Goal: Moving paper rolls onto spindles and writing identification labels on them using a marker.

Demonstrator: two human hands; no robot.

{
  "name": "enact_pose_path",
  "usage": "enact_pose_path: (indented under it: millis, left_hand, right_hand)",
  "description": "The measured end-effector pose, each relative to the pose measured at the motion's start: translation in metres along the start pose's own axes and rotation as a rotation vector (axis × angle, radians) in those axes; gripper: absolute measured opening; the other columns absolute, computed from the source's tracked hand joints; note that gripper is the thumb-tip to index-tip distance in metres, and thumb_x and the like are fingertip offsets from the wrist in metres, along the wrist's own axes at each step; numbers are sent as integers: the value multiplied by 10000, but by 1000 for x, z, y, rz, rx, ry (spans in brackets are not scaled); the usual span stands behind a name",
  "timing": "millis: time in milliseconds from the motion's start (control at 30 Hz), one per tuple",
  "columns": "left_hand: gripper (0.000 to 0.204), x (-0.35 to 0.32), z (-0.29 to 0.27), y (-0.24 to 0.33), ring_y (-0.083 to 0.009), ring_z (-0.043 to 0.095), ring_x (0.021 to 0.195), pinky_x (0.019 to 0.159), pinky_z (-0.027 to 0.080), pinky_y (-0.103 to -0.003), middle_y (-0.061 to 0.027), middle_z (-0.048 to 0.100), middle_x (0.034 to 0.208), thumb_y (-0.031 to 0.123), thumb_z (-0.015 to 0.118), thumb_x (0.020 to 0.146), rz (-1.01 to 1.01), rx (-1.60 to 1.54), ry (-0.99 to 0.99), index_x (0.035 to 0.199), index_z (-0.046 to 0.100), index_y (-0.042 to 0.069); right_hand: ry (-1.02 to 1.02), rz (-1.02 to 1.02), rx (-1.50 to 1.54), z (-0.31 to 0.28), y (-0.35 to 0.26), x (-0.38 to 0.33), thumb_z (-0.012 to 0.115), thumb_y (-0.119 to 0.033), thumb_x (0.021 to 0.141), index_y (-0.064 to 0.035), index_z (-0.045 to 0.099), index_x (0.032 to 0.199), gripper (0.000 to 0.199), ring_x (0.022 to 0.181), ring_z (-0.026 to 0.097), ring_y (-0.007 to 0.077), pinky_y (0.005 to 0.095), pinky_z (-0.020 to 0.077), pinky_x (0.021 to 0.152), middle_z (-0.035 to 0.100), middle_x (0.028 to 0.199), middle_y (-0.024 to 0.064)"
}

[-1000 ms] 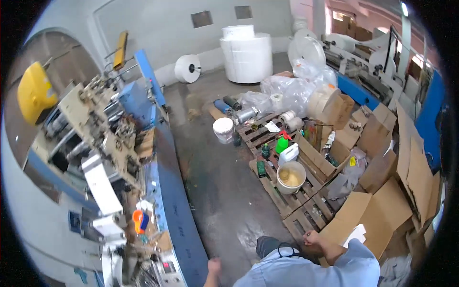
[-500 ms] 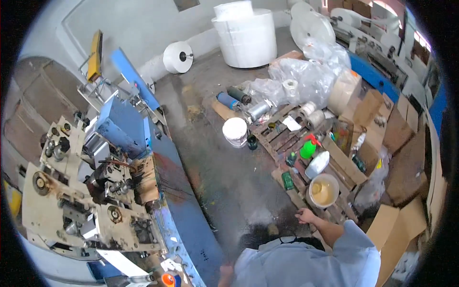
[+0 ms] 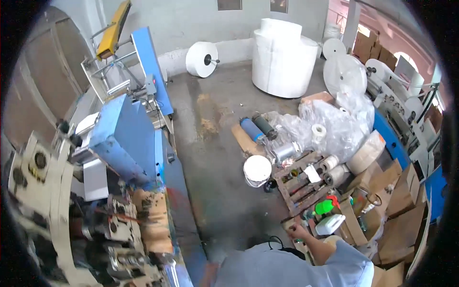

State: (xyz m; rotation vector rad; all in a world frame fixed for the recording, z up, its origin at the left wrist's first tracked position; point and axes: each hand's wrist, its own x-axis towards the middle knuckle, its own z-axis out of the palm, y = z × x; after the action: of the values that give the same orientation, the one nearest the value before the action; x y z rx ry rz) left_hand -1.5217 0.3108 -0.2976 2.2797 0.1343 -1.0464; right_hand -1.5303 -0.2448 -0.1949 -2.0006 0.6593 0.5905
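Note:
My right hand (image 3: 298,232) hangs beside the wooden pallet (image 3: 286,190), its fingers curled in. What it holds, if anything, is too small to make out. Low in the picture, my left hand (image 3: 209,274) is smeared by motion next to the blue side of the machine (image 3: 184,239), and its fingers do not show clearly. Near the right hand lie a green spray bottle with a red head (image 3: 325,206) and a white plastic jug (image 3: 330,224). A white lidded bucket (image 3: 257,171) stands on the floor farther ahead, with a small dark jar (image 3: 270,185) next to it.
On the left runs the machine with rollers and a blue box-shaped housing (image 3: 119,138). Large white rolls (image 3: 286,62) stand by the far wall. Clear plastic wrap (image 3: 320,122), cylinders (image 3: 287,151) and cardboard boxes (image 3: 404,234) crowd the right side. Grey floor (image 3: 217,191) lies between.
The view has swung, so the floor things sit farther right and lower. The beige bucket beside the pallet is no longer seen. My right hand remains curled; the left stays low and blurred.

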Motion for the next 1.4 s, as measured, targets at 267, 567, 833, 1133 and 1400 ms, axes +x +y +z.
enact_pose_path:
  millis: [267,567,833,1133,1400]
  left_hand:
    - [340,225,-198,134,-154,620,661,546,471,-349,-116,671,768,315,586,889,127,-389,267,949,669,-9]
    - [401,302,-343,246,-174,615,668,565,485,-367,-118,682,825,374,589,881,187,30,249,1051,664,19]
    - [467,451,-478,344,-173,610,646,565,489,-335,-105,683,834,428,600,862,286,194,405,1120,660,44]
    - [417,645,-671,555,-207,662,707,653,516,-335,-124,696,853,319,586,855,304,-170,115,1139,628,15]
    - [468,783,-799,749,-212,642,910,844,492,-341,-104,683,1005,452,541,921,650,151,92,1180,602,66]
  right_hand:
    - [137,161,342,14,-103,167,568,-383,905,20,635,869,410,547,639,203,333,516,500,652,675,119]
    - [162,217,248,-58,-283,377,613,-398,865,16,615,623,480,506,626,207,349,491,473,622,569,109]
    - [194,54,301,-128,-467,568,666,-356,832,-28,599,740,347,468,567,161,296,476,442,573,574,64]
    - [209,-56,525,-187,-643,690,712,-239,829,-15,630,780,243,506,542,99,283,422,440,567,607,25]
    - [194,-16,776,-225,-827,846,639,-272,889,-43,627,827,237,574,594,126,270,487,516,611,688,46]
